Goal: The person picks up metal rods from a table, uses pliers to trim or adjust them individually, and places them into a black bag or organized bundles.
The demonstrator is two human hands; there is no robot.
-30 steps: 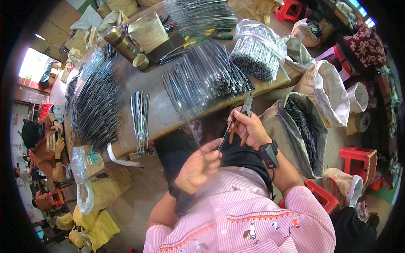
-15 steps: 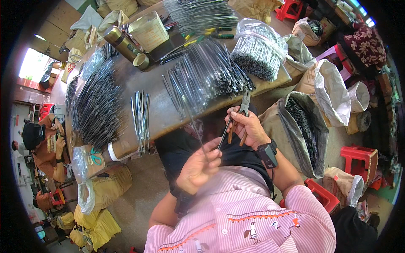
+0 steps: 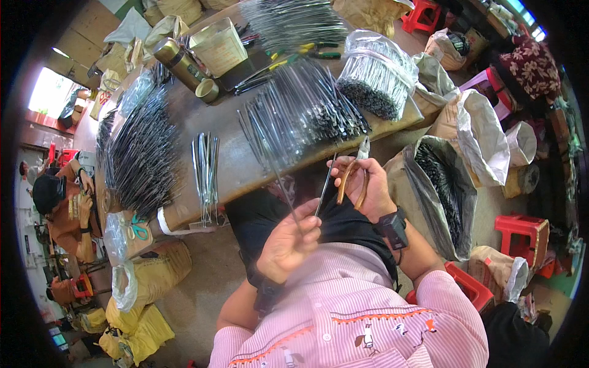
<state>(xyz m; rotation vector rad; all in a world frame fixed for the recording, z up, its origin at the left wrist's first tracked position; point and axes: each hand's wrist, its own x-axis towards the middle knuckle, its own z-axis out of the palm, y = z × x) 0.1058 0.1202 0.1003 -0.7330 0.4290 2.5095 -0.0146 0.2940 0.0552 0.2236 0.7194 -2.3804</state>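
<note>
My left hand (image 3: 289, 242), closed in a pinch, holds thin dark metal rods near my lap. One rod (image 3: 326, 185) slants up to the fingertips of my right hand (image 3: 375, 191), and another, blurred, points up toward the table edge. In my right hand sits a pair of pliers (image 3: 362, 193) with brown handles spread apart and jaws pointing away from me. Beyond the hands, a wide pile of similar rods (image 3: 300, 110) lies along the table's near edge. A small group of rods (image 3: 205, 172) lies left of it, its ends over the edge.
A large heap of dark rods (image 3: 141, 162) covers the table's left end. A plastic-wrapped bundle (image 3: 377, 76) stands at the right corner. Behind are a flask (image 3: 178, 60) and a box (image 3: 218, 46). An open sack of dark pieces (image 3: 438, 196) and a red stool (image 3: 521, 236) are at right.
The pliers have turned in my right hand, their handles shifting up and showing farther apart. My right fingers have moved slightly; my left hand stays nearly in place with the rods.
</note>
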